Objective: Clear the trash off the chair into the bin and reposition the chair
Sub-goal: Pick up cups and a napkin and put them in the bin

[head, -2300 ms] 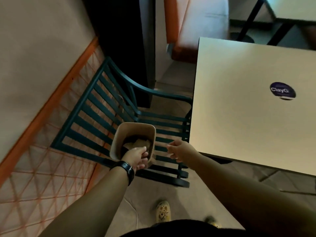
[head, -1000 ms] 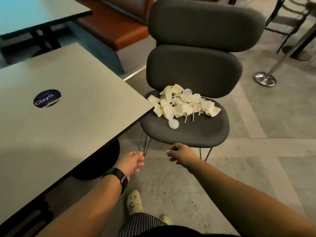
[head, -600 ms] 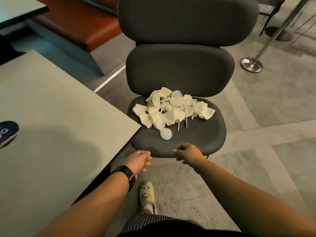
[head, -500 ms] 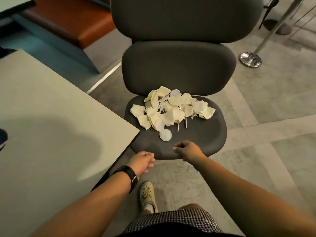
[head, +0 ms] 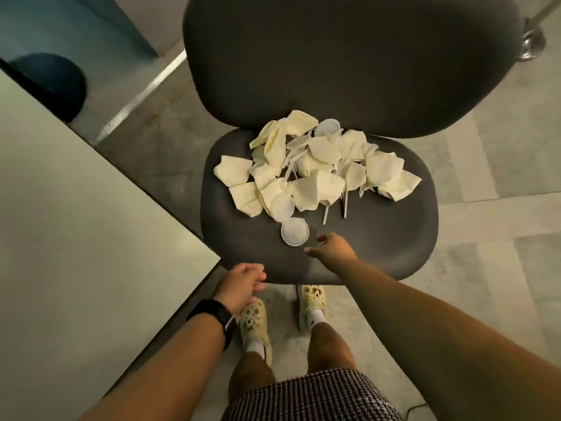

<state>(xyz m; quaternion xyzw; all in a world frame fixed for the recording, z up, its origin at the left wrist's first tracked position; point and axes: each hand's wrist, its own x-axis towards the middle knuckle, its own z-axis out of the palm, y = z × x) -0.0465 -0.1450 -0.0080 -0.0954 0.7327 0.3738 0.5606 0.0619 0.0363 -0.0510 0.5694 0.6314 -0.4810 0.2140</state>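
1. At the far left a pale counter (head: 76,214) fills the frame's side, and its near corner lies just beside the front-left edge of the chair seat.
2. Above the counter, a dark round base (head: 57,83) stands on the floor against a teal panel (head: 76,28).
3. The left hand (head: 241,284), with a black watch (head: 215,314) on its wrist, hangs just below the seat's front edge, between the counter corner and the shoes. Its fingers are loosely curled toward the seat and hold nothing; whether they touch the edge cannot be told.
4. Two pale clogs (head: 255,326) stand on the tiled floor (head: 485,226) right in front of the seat, below a checked hem (head: 312,396).
5. The dark grey padded chair (head: 379,238) faces the person, its broad backrest rising behind the seat.
6. A heap of crumpled cream napkins (head: 315,165) lies on the rear and middle of the seat, mixed with thin white plastic sticks (head: 326,214) and round white lids.
7. One round white lid (head: 294,231) lies apart at the heap's near edge.
8. The right hand (head: 332,250) reaches over the seat front, fingers relaxed and spread, fingertips just beside that lid, gripping nothing.
9. At the far upper right a chrome stanchion base (head: 529,45) stands on the floor.
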